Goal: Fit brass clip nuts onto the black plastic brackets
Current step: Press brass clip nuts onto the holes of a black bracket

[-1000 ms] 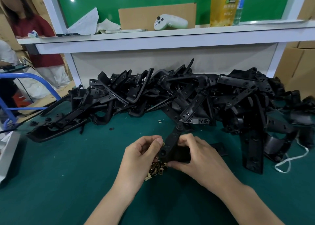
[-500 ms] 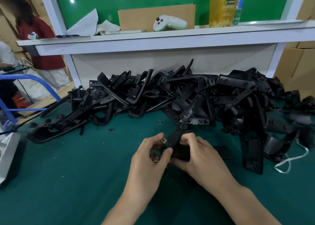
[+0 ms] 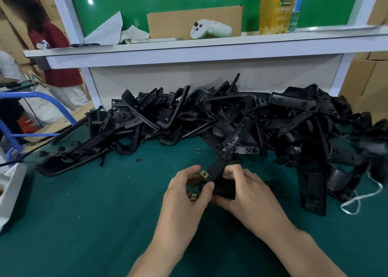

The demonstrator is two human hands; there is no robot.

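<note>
Over green mat, brass clip nut now sits on bracket.

Pile of brackets runs along the back of the bench, under the shelf with the controller on it. One bracket sits in front, between left hand and right hand, clip nut on its left edge.

No legible text or labels.
</note>
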